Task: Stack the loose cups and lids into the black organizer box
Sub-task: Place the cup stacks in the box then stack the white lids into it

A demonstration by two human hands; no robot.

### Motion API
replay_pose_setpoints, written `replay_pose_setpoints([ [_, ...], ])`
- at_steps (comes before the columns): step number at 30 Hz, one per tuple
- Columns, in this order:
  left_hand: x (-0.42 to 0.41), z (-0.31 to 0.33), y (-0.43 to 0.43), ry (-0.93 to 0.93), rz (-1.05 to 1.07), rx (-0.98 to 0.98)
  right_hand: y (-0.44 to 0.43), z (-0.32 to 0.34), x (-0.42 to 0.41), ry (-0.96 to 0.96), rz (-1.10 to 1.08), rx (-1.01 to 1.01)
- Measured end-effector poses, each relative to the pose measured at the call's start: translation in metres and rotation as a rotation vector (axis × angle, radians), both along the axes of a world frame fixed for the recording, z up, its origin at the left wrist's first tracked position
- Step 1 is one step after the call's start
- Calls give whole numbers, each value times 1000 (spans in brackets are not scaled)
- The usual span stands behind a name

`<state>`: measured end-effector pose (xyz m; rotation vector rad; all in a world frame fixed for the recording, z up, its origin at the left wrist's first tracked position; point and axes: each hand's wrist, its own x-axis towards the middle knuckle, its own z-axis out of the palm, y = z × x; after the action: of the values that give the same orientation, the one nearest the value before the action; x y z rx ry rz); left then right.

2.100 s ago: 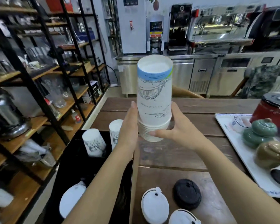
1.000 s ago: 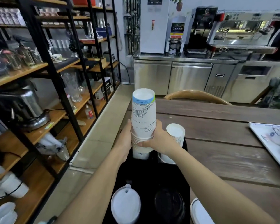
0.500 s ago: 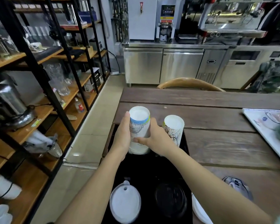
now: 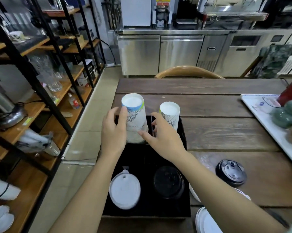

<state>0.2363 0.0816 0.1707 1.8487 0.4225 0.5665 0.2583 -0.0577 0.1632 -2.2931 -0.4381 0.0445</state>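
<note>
Cup stack [image 4: 134, 118] seated in black organizer box [image 4: 146, 211], between both hands: left hand [image 4: 114, 132] and right hand [image 4: 162, 137] open, not gripping. Remaining: black lid [image 4: 231, 172] and white lids [image 4: 207, 222] on the surface, right of the right hand.

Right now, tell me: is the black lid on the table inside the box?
No, the black lid lies on the table, outside the box.

The left hand [image 4: 114, 132] hides the lower left side of the upside-down stack of printed white paper cups [image 4: 134, 115], so contact cannot be told. The right hand [image 4: 163, 137] covers the base of the second inverted printed cup [image 4: 171, 113]. The white round plastic lid [image 4: 207, 222] is cut off by the bottom edge. The green glazed ceramic lidded jars [image 4: 288, 113] are blurred and cropped at right.
</note>
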Motion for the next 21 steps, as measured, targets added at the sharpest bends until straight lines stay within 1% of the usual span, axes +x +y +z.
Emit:
replay_pose_setpoints([
  [4,-30,-8,-27,-16,37,158,-36,-4,-18,3,-50,45],
  [6,-47,-16,-48,-53,37,250,-57,-8,-26,15,-70,56],
  [9,-70,-35,-88,-106,-15,365,-92,-18,-38,20,-90,77],
  [12,-95,-61,-135,-87,-95,436,-130,-31,-53,56,-90,65],
  [16,-134,-104,-190,64,-235,536,-181,-60,-82,88,-83,-33],
  [19,-162,-131,-220,255,-293,515,-210,-87,-108,163,-40,-97],
  [21,-175,-147,-234,375,-306,525,-223,-106,-124,236,5,-174],
])
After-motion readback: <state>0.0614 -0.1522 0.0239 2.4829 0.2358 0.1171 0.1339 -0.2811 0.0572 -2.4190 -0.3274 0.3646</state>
